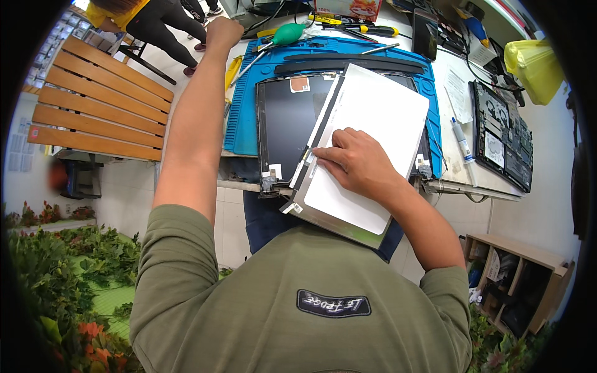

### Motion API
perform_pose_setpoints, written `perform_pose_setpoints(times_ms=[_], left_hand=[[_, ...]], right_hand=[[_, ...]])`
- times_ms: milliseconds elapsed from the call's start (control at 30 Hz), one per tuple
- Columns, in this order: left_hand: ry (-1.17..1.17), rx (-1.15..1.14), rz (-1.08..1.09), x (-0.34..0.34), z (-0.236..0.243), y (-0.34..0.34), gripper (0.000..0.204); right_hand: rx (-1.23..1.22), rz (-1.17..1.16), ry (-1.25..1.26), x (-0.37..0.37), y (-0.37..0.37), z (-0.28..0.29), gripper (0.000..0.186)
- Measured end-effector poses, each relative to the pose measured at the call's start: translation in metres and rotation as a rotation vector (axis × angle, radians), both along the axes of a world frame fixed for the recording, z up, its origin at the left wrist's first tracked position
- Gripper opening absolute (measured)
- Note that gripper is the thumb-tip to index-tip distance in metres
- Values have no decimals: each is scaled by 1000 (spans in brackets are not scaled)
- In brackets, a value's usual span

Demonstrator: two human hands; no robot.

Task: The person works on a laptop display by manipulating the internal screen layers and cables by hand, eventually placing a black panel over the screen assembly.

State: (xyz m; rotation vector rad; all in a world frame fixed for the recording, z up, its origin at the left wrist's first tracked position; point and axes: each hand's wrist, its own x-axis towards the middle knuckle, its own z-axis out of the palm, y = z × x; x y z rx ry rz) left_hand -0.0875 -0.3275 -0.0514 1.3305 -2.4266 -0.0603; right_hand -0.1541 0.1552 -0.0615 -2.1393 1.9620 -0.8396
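A display panel, white back up [379,105], lies at a slant over a dark laptop lid [280,124] on a blue work mat [242,130]. My right hand [348,161] rests on the panel, fingers curled and pinched at the dark strip along its left edge. My left hand [222,32] is stretched out beyond the mat's upper left; its fingers look curled, and what they hold, if anything, is too small to make out. Nearby lie a green air blower [287,34] and a metal-tipped tool [249,62]. Dark trim strips [348,61] lie across the top of the mat.
At right are an opened laptop base [504,143], a white tube [461,143], a paper sheet [457,93], a phone [425,34] and a yellow bag [532,68]. Pliers [373,31] lie behind the mat. A slatted wooden bench [99,105] and other people [161,31] are at upper left.
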Motion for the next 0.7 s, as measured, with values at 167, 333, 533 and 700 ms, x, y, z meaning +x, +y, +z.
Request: perform_pose_setpoints(times_ms=[167,333,533,700], left_hand=[[-109,-170,-72,43,-12,-19,47],[482,243,-77,48,53,65,53],[727,661,-383,118,61,190,34],[655,1182,-412,143,33,304,27]], right_hand=[[-55,41,-22,1,-4,1,18],[-5,-1,-9,-9,3,-5,19],[-58,46,-8,-6,0,-5,21],[-8,70,51,-9,1,1,21]])
